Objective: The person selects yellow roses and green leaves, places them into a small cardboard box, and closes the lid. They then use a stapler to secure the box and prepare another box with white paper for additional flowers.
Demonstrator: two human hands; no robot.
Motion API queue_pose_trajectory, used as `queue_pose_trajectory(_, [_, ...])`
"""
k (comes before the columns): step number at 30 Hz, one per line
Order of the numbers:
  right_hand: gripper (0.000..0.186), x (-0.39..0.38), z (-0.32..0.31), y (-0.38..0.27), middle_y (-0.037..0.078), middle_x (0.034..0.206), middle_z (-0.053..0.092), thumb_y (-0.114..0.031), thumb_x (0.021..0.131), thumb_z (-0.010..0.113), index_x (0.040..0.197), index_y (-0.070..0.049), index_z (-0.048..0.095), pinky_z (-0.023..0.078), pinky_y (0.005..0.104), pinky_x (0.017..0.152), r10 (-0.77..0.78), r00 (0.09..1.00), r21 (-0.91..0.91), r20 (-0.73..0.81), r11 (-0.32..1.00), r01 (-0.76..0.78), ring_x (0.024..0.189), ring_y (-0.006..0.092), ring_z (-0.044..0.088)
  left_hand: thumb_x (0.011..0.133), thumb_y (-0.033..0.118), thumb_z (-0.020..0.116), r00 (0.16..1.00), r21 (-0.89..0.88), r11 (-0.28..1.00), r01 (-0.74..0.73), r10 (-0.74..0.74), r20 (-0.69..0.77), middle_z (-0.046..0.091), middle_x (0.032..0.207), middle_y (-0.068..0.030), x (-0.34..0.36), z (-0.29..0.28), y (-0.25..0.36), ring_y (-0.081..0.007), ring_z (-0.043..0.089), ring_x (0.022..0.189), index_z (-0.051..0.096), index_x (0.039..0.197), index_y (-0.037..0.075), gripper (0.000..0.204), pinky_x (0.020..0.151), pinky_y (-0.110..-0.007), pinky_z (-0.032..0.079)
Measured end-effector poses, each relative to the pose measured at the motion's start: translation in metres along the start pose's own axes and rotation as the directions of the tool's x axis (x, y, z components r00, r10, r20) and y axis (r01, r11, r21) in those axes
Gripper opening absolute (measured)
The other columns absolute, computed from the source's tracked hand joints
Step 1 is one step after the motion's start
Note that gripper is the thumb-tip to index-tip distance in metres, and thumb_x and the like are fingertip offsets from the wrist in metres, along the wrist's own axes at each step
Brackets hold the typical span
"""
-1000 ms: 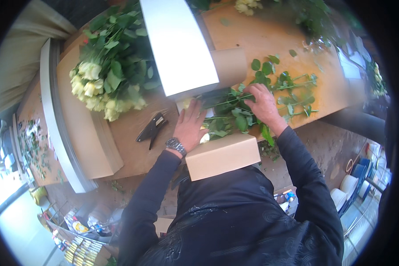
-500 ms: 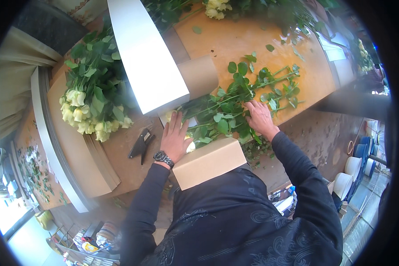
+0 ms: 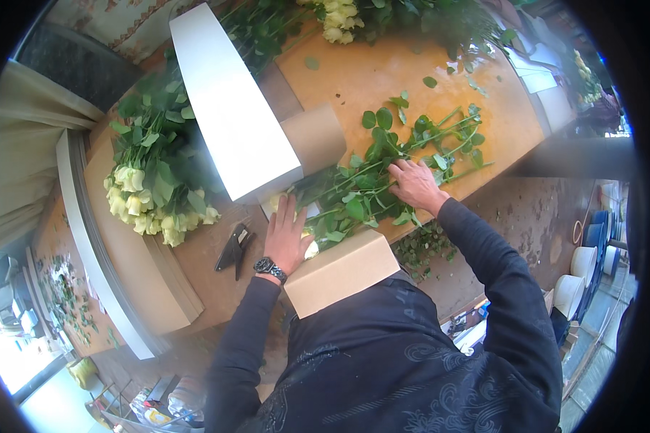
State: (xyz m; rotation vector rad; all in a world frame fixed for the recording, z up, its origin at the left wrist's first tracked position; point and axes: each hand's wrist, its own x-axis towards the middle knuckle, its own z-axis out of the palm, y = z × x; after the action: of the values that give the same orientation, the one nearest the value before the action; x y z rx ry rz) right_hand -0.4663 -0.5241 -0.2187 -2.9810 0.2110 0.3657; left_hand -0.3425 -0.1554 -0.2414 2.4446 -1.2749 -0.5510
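Note:
A bunch of cut roses [image 3: 365, 189] with long leafy green stems lies on the table before me, pale blooms toward the left. My right hand [image 3: 417, 186] reaches over the stems with its fingers curled down around them. My left hand [image 3: 287, 234] lies flat, fingers stretched out, at the bloom end, beside a pale rose head [image 3: 310, 249]. A folded brown cardboard piece [image 3: 341, 274] stands between the roses and my body, next to my left wrist. Most blooms are hidden under my left hand and the cardboard.
A long white box [image 3: 238, 115] lies just beyond my left hand, near a curved brown cardboard sheet [image 3: 314, 137]. A black stapler [image 3: 235, 249] rests left of my hand. More cream roses [image 3: 133, 202] lie beside stacked cardboard sheets [image 3: 141, 267]. Another rose bunch [image 3: 339, 18] is at the far side.
The view has turned slightly. My right hand has shifted a little along the stems; my left hand stays flat in nearly the same place.

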Motion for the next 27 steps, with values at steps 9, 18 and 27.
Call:
queue_pose_trajectory(9, [0.048,0.011,-0.009,0.005,0.012,0.112,0.072,-0.047,0.086,0.081,0.113,-0.009,0.072,0.047,0.0473,0.092,0.069,0.989,-0.055,0.133,0.997,-0.062,0.113,0.03,0.063,0.094,0.032,0.074,1.0,-0.018,1.0,0.002,-0.002,-0.002,0.026,0.175,-0.024,0.0,0.004,-0.003,-0.0415,0.016,0.165,0.052,0.155,0.003,0.071,0.128,-0.06,0.029])
queue_pose_trajectory(18, [0.059,0.007,-0.011,0.003,0.01,0.132,0.066,-0.026,0.076,0.09,0.13,-0.012,0.07,0.046,0.0504,0.107,0.057,0.998,0.103,-0.026,0.993,-0.054,0.13,0.0327,0.057,0.095,0.033,0.072,1.0,-0.024,0.999,0.022,-0.022,0.01,0.024,0.176,-0.0237,-0.001,0.001,0.001,-0.04,0.015,0.166,0.051,0.157,0.004,0.071,0.129,-0.059,0.029])
queue_pose_trajectory(27, [0.087,0.012,0.022,0.008,0.018,0.16,0.049,-0.016,0.076,0.089,0.155,-0.008,0.053,0.04,0.0472,0.122,0.027,0.997,0.289,-0.077,0.957,-0.004,0.15,0.0394,0.044,0.098,0.04,0.067,0.998,0.004,0.999,0.038,-0.038,0.054,0.017,0.179,-0.0189,-0.001,0.003,-0.001,-0.0362,0.011,0.167,0.047,0.161,0.008,0.073,0.131,-0.057,0.026])
